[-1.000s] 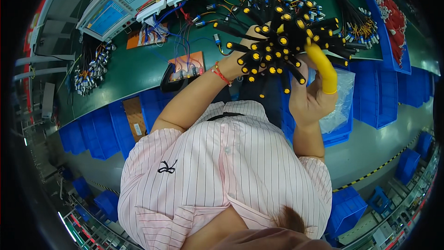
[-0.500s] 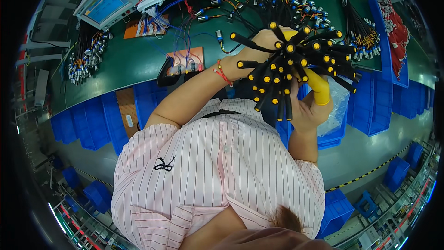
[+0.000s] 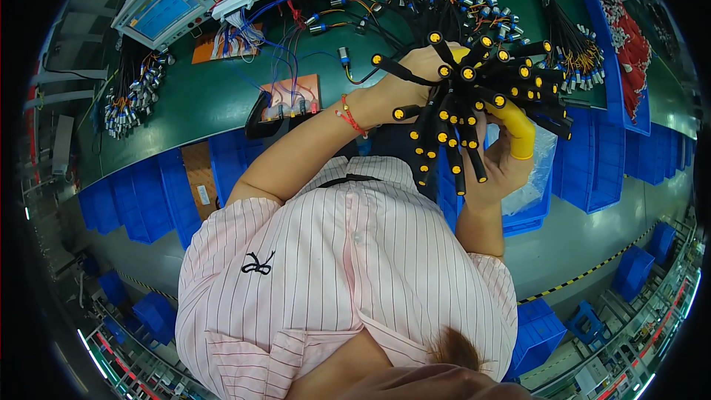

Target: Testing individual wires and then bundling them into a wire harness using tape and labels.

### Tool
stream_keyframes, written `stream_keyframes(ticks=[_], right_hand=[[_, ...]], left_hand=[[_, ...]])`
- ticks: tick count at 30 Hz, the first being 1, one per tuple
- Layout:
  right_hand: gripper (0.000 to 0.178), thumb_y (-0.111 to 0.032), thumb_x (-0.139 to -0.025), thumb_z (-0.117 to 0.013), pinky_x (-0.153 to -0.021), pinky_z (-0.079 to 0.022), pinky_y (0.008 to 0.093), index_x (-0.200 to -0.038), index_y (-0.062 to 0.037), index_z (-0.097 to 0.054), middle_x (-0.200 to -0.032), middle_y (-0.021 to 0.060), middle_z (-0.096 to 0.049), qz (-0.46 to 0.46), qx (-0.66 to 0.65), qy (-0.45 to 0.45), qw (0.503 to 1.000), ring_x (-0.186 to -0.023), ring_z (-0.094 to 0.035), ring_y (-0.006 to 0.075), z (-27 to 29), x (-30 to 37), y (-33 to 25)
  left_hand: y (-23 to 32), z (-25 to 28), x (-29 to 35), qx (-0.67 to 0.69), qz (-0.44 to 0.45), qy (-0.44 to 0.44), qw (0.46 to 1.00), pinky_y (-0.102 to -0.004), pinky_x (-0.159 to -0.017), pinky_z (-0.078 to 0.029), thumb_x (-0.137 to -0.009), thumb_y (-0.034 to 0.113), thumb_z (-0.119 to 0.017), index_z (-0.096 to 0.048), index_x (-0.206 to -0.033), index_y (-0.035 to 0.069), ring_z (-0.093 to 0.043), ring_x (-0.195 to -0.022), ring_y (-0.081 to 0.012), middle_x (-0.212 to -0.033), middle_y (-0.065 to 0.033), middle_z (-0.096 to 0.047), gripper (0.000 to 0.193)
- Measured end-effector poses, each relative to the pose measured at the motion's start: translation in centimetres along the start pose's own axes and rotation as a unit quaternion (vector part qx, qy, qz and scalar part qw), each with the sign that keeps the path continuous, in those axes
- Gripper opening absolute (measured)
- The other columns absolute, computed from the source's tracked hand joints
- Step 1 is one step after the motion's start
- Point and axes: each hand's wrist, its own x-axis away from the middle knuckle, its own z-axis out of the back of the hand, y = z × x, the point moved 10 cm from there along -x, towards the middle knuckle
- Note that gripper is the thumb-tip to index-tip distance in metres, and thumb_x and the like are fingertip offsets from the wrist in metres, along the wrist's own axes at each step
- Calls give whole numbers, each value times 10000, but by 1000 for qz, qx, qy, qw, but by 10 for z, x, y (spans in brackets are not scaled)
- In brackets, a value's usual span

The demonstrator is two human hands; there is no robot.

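Note:
A thick bundle of black cables (image 3: 468, 74) spreads toward me, its several black plug ends showing round yellow faces. My left hand (image 3: 407, 81), with a red bracelet at its wrist, is closed around the bundle from behind; its fingertips are mostly hidden, though one yellow finger cover shows at the top. At the bundle's lower right, my right hand (image 3: 502, 167) has its fingers bent in on some cable ends. A yellow cover (image 3: 521, 135) sits on one of its fingers, and plugs partly hide the fingertips.
On the green bench (image 3: 192, 115) stands a tester (image 3: 170, 7) wired to an orange board (image 3: 292, 96). Metal-ended connectors (image 3: 474, 4) lie behind the bundle. Cable bunches hang at left (image 3: 137, 96) and right (image 3: 574, 52). Blue bins (image 3: 589, 163) line the bench front.
The plug ends have shifted and fanned differently, with several lower ones swinging right. My right hand's covered finger has moved slightly. The whole view has slid a little leftward.

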Motion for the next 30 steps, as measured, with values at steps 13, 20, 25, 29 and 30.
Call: stream_keyframes(ticks=[13, 20, 25, 29, 30], right_hand=[[274, -5, -816, -713, -569, -490, 301, -1085, 4, -663, -957, 155, -678, 44, 115, -105, 987, -668, -660, 230, -4, -19, -6], [268, -13, -800, -730, -550, -487, 289, -1058, 10, -663, -932, 140, -689, 98, 136, -86, 982, -629, -654, 216, -3, -14, -11], [281, -25, -783, -755, -528, -474, 262, -1044, 5, -656, -873, 104, -680, 59, 90, -90, 990, -590, -633, 166, -5, -22, -8], [276, -29, -766, -780, -515, -450, 236, -1008, -1, -650, -834, 84, -678, 46, 89, -72, 992, -575, -622, 130, -2, -20, -4], [285, -26, -771, -777, -518, -449, 229, -1024, 1, -649, -810, 78, -676, 17, 83, -78, 993, -573, -618, 121, -2, -19, 0]], left_hand=[[-4, -5, 1, -1, 19, -28, 999, -407, -992, -446, -690, -107, -608, -600, -1142, 1, -594, -1019, -383, -1085, -183, -632, 465], [-14, -9, 0, 63, 62, -35, 996, -410, -937, -479, -736, -41, -621, -598, -1134, 8, -587, -1022, -385, -1095, -177, -621, 401], [-20, -8, 6, 81, 72, -34, 994, -417, -878, -495, -760, -2, -619, -595, -1104, -11, -581, -990, -395, -1075, -183, -614, 344], [-24, -6, 7, 112, 72, -11, 991, -422, -859, -498, -753, 27, -651, -584, -1164, -3, -583, -997, -394, -1142, -192, -607, 418], [-21, -5, 6, 97, 50, -7, 994, -423, -861, -497, -751, 25, -655, -581, -1175, -1, -583, -1002, -395, -1148, -192, -607, 431]])
